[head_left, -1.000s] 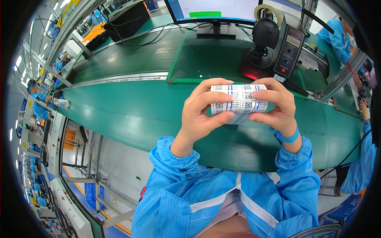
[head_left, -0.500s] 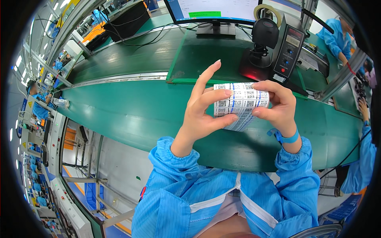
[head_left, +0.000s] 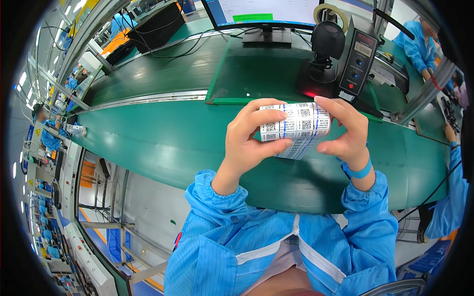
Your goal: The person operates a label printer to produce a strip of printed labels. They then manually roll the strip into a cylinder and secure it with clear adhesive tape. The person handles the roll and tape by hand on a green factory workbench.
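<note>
A roll of white labels (head_left: pixel 296 122), printed with small square codes and blue lines, is held up over the green bench. Its loose strip (head_left: pixel 295 148) hangs down below. My left hand (head_left: pixel 249 130) is closed on the roll's left end, fingers over the front and top, thumb near the lower edge. Around the right end, my right hand (head_left: pixel 349 130) has its thumb and index finger spread. That index fingertip touches the roll's top right edge, while the thumb stands off below it. A blue wristband (head_left: pixel 360 170) circles my right wrist.
Behind the roll stand a black scanner on a stand (head_left: pixel 327 42), glowing red at its base, and a black control box with knobs (head_left: pixel 356 59). A monitor (head_left: pixel 264 12) and a tape roll (head_left: pixel 340 10) are farther back. A co-worker (head_left: pixel 417 47) sits at right.
My left index finger has come down from pointing up to rest along the roll. The roll has shifted slightly left, and my right thumb has moved off it.
</note>
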{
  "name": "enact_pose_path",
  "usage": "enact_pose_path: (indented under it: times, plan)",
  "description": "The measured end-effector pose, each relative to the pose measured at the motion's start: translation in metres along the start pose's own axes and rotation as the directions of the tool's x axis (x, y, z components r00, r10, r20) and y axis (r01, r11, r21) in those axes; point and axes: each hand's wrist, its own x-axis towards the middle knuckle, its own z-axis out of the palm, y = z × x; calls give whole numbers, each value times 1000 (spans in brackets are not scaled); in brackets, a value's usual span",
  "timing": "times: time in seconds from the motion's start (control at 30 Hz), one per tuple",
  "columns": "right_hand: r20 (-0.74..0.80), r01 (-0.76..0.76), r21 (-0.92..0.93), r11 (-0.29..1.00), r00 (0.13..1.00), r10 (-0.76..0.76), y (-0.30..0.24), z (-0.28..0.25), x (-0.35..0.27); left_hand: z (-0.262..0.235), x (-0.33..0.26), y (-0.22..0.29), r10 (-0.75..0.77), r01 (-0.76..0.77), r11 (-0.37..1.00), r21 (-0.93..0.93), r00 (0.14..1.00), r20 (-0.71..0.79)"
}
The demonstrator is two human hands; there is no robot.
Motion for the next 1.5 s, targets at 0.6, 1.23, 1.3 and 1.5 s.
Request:
enact_pose_path:
  times: [0.6, 1.23, 1.3, 1.5]
  plan:
    - [8, 41, 170, 985, 999, -43, 13, 9, -2, -2, -3, -1, -37, 32, 992, 125, 998, 42]
    - [42, -147, 354, 924, 989, 141, 9, 9, -8, -3, 2, -4, 122, -137, 986, 96, 982, 144]
    - [34, -150, 334, 931, 989, 147, 6, 9, -9, -3, 0, -4, 103, -114, 990, 88, 986, 131]
    - [-1, 51, 161, 986, 999, -52, 10, 7, -4, -2, -1, -5, 83, -90, 993, 71, 992, 96]
